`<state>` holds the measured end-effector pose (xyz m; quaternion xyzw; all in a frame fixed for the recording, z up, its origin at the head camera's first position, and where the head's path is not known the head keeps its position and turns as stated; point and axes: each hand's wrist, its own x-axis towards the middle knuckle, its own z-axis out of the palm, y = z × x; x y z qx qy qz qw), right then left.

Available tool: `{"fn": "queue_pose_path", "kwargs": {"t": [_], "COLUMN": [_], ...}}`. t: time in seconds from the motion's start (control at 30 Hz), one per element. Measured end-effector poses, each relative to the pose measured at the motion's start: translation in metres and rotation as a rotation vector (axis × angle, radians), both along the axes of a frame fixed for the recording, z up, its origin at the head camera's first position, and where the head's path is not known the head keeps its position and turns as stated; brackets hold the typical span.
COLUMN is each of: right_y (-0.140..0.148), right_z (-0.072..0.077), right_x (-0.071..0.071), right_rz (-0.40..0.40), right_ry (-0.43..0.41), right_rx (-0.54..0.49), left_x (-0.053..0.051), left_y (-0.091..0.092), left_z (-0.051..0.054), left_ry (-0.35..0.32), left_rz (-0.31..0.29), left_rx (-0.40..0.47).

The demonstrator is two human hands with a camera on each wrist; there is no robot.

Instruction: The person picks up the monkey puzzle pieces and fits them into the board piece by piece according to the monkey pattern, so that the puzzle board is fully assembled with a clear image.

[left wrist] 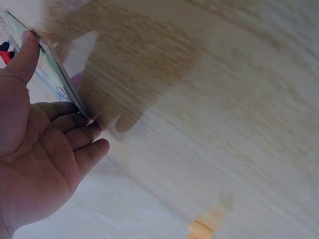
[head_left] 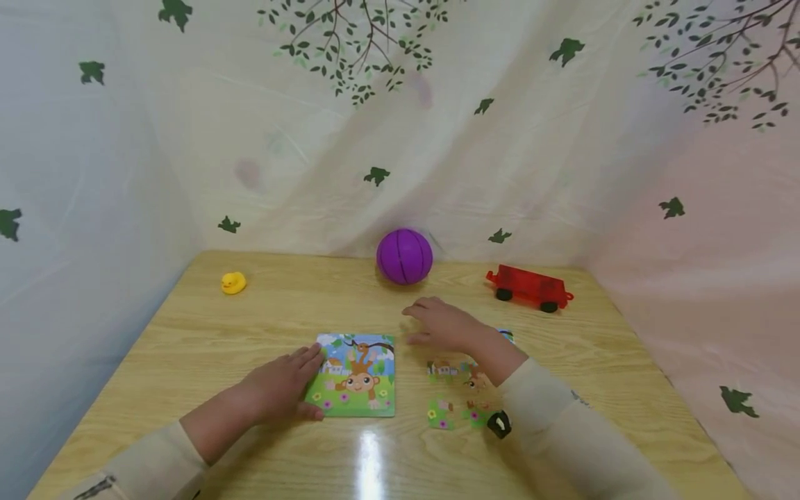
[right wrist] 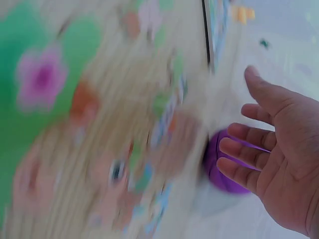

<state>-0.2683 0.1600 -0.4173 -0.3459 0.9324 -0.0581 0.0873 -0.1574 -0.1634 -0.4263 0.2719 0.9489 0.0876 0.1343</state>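
A square picture puzzle (head_left: 356, 375) with a monkey hanging from a branch lies flat left of the table's middle. My left hand (head_left: 281, 385) rests against its left side, fingers at the edge and thumb by the near corner. The left wrist view shows that hand (left wrist: 45, 144) touching the rim of the puzzle (left wrist: 62, 74) with loosely bent fingers. My right hand (head_left: 446, 325) hovers right of the puzzle, holding nothing. In the right wrist view its fingers (right wrist: 244, 149) are spread. Loose puzzle pieces (head_left: 441, 414) lie below and partly under the right forearm.
Along the back of the table (head_left: 281, 312) sit a yellow rubber duck (head_left: 233, 282), a purple ball (head_left: 405, 257) and a red toy wagon (head_left: 530, 287). A small black object (head_left: 499, 424) shows beside the right sleeve. A leaf-patterned curtain (head_left: 312, 173) surrounds the table.
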Motion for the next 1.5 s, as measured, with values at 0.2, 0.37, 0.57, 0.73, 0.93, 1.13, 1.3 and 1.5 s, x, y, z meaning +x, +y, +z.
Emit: {"fn": "queue_pose_path", "kwargs": {"t": [0.2, 0.37, 0.57, 0.73, 0.93, 1.13, 1.3, 1.5], "right_y": [0.042, 0.065, 0.073, 0.072, 0.069, 0.062, 0.053, 0.033], "right_z": [0.001, 0.001, -0.004, -0.003, -0.005, -0.007, -0.009, -0.008], "right_x": [-0.005, -0.003, -0.002, -0.002, -0.002, 0.000, 0.002, 0.001], "right_rz": [-0.094, -0.190, -0.172, -0.163, -0.140, -0.121, -0.071, -0.024], "right_ry": [-0.005, -0.102, -0.115, -0.083, -0.071, -0.037, 0.005, 0.024], "right_rx": [0.048, 0.106, 0.137, 0.137, 0.124, 0.091, 0.074, 0.049], "left_x": [-0.003, -0.004, -0.003, -0.004, -0.002, -0.002, -0.001, -0.001], "left_y": [0.001, 0.003, 0.002, 0.001, 0.001, 0.001, 0.001, 0.002], "left_z": [0.000, 0.000, 0.001, 0.001, 0.001, 0.000, 0.001, 0.001], "left_ry": [-0.004, -0.002, -0.005, 0.005, -0.003, -0.002, -0.007, -0.003], "left_rz": [-0.002, -0.004, 0.004, -0.011, -0.017, -0.017, -0.013, -0.015], "left_rx": [0.008, -0.009, -0.031, -0.034, -0.037, -0.031, -0.037, -0.040]}}
